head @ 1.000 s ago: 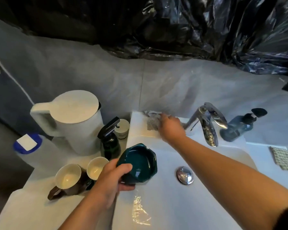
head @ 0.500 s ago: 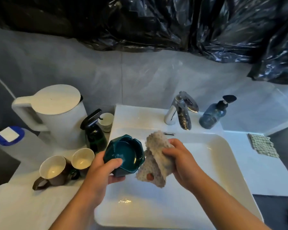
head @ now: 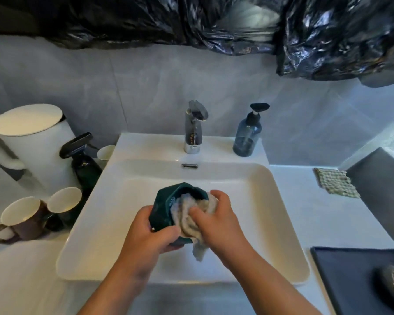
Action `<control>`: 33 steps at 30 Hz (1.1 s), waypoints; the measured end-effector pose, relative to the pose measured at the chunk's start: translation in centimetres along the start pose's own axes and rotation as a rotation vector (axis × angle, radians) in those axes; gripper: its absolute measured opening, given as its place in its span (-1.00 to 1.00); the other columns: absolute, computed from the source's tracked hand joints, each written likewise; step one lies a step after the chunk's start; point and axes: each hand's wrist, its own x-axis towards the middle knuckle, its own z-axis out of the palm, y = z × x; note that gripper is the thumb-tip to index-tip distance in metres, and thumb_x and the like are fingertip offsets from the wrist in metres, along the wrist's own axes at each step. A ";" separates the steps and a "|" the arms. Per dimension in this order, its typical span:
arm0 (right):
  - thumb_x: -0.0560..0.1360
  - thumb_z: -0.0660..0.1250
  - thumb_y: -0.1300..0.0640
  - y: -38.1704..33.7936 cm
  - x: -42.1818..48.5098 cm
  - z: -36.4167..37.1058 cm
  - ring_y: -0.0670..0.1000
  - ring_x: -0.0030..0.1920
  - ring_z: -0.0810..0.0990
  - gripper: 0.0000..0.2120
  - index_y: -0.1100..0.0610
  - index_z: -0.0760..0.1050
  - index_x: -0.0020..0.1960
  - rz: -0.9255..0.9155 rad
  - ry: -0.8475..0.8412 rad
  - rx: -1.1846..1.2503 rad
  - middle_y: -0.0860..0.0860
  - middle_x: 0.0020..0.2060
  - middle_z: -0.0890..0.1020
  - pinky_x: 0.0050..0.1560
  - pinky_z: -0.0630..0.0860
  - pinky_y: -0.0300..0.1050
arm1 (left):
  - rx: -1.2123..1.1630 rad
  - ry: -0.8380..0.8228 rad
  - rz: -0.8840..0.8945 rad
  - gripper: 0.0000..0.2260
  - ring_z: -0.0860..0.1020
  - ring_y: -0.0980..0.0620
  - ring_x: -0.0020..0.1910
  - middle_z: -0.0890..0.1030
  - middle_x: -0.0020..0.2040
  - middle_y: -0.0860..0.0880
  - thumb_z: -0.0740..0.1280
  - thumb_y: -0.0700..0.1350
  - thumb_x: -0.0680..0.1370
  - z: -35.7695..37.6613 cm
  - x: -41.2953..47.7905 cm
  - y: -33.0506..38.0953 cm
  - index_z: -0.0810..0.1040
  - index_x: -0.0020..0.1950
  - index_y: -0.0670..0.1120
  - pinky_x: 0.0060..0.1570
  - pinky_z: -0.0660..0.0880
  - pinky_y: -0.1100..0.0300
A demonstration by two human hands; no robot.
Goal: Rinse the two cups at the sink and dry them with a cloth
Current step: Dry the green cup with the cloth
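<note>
Over the white sink point(head: 280, 226), my left hand point(head: 150, 237) grips a dark green faceted cup point(head: 163, 208), tilted with its mouth toward my right. My right hand point(head: 216, 219) presses a pale beige cloth point(head: 187, 214) into the cup's mouth; a corner of the cloth hangs below. On the counter at left stand a brown mug point(head: 21, 219) with a cream inside and a dark green mug point(head: 64, 205) beside it, touching. The tap point(head: 193, 126) stands shut off behind the basin, with no water running.
A white kettle point(head: 32, 144), a dark spray bottle point(head: 84, 164) and a small white cup point(head: 105, 153) crowd the left counter. A blue soap dispenser point(head: 247, 133) stands right of the tap. A checked cloth point(head: 334, 183) and a dark tray point(head: 355, 278) lie at right.
My right hand took the cloth from the sink's back ledge, brought it to the cup and pushed it inside. Both hands and the cup moved to the middle of the basin.
</note>
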 end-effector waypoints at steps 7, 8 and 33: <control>0.29 0.46 -0.09 2.9 -0.1 -0.1 -0.07 0.18 0.59 -0.25 -0.11 0.22 0.40 -0.114 -0.153 -0.035 -0.12 0.22 0.56 0.17 0.62 0.03 | -0.081 -0.072 0.112 -0.57 0.72 -0.10 -0.08 0.72 -0.02 -0.08 0.39 -0.19 0.27 -0.2 1.8 -3.2 0.56 0.14 -0.08 -0.20 0.65 -0.05; 0.34 0.45 -0.01 3.4 0.0 0.1 -0.08 0.15 0.60 -0.33 -0.12 0.25 0.37 -0.149 -0.130 -0.042 -0.12 0.19 0.56 0.14 0.64 0.01 | -0.115 -0.091 0.123 -0.58 0.72 -0.11 -0.10 0.72 -0.02 -0.11 0.40 -0.16 0.27 -0.4 2.1 -3.4 0.57 0.13 -0.11 -0.22 0.65 -0.06; 0.42 0.33 0.30 3.9 -1.5 -3.7 -0.05 -0.23 0.52 -0.76 -0.02 0.56 -0.05 -1.068 0.472 -0.358 -0.09 -0.30 0.63 -0.26 0.44 -0.26 | 0.217 -0.210 0.859 -0.60 0.66 -0.30 -0.06 0.70 -0.10 -0.22 0.37 0.00 0.13 4.6 0.0 -1.3 0.70 -0.05 0.05 -0.03 0.60 -0.27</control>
